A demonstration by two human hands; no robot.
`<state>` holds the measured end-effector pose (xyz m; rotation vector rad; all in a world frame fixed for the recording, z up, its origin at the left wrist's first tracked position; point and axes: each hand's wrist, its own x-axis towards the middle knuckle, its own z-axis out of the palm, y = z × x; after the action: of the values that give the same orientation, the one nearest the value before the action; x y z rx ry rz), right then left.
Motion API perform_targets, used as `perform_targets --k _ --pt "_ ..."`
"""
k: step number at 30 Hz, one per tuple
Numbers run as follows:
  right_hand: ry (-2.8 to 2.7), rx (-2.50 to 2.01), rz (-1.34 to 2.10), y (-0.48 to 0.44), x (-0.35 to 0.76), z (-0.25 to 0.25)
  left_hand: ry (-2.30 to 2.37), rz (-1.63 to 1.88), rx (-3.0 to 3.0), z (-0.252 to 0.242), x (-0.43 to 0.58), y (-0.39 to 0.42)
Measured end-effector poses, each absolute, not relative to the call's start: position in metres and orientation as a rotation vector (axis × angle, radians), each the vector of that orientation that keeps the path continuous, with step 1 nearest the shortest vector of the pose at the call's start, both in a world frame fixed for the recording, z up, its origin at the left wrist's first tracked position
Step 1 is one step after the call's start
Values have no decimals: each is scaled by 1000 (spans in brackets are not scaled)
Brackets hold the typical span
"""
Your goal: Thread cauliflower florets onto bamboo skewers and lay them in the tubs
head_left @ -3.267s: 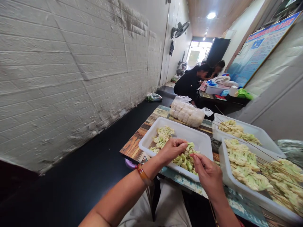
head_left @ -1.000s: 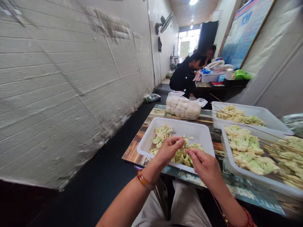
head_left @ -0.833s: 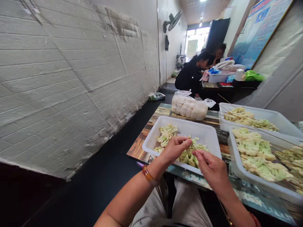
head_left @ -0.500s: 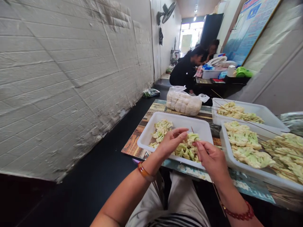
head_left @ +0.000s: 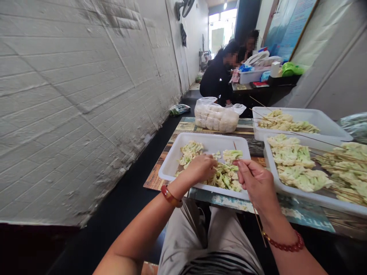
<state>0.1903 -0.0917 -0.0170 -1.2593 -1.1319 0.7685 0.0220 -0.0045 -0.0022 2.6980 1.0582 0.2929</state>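
My right hand [head_left: 256, 183] is closed on a thin wooden skewer [head_left: 259, 223] that runs down past my wrist. A pale green-white cauliflower floret [head_left: 231, 154] is threaded near its upper end, and the tip pokes out above it. My left hand [head_left: 202, 168] is down in the near white tray [head_left: 169, 168], fingers curled over the loose cauliflower pieces [head_left: 226, 177]. Its fingertips are hidden, so what they pinch cannot be made out. More cauliflower [head_left: 191, 151] lies at the tray's left side.
Two white trays [head_left: 268, 168] [head_left: 334, 118] on the right hold skewered cauliflower, with sticks jutting out. Behind the near tray sits a clear bag of round white items [head_left: 216, 116]. Two people [head_left: 218, 78] are at a farther table. A textured wall [head_left: 86, 95] runs along the left.
My left hand has gone from half-open above the tray down onto the cauliflower pieces, its fingers curling. My right hand still holds the skewer. The view has shifted slightly.
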Motion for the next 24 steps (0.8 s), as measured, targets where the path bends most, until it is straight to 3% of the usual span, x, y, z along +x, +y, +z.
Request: perform_targets --k 5,16,24 --pt "-1107 -1302 885 -94 192 -15 1138 168 2812 -11 24 -2" --pt "-1187 -1302 821 -95 193 -15 1190 272 2671 -11 22 -4" --pt "-1143 -1315 849 -94 192 -18 946 835 1576 2 8 -5"
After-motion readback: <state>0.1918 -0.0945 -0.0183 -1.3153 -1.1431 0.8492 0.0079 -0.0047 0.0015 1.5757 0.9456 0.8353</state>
